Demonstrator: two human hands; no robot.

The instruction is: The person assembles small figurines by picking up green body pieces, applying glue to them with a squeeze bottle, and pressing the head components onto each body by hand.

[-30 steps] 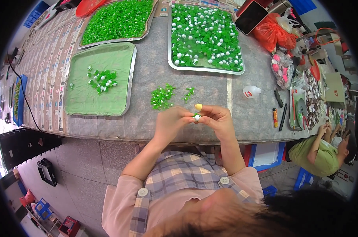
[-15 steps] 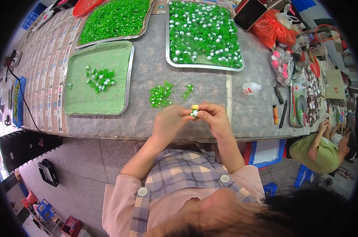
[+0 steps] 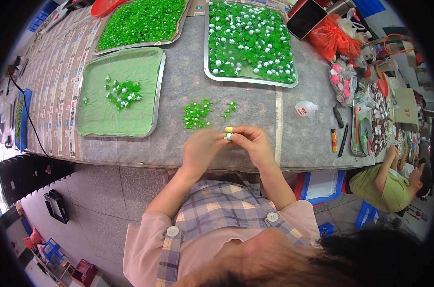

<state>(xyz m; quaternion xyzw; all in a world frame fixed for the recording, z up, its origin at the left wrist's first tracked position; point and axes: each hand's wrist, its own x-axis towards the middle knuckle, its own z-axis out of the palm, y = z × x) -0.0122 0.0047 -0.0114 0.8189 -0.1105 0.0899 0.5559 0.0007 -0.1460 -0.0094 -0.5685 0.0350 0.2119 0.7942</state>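
Shifted leftward, left hand [image 3: 199, 149] and right hand [image 3: 257, 149] pinch a white ball [image 3: 229, 136]; the green tray [image 3: 123, 71] holds more.

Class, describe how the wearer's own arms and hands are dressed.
Loose, short, pale pink sleeves leave the forearms bare. The right hand has a yellow fingertip cover; no glove shows on it or on the left hand.

A white bottle [image 3: 306, 108] lay near a black tool [image 3: 338, 117]. An orange tube [image 3: 334, 140] and a black pen [image 3: 343, 140] lay side by side. Behind, a red bag [image 3: 334, 36] sat beside a dark screen [image 3: 306, 20]. A person [image 3: 388, 189] in green was at far right; a black crate [image 3: 57, 206] stood on the floor [image 3: 102, 205].
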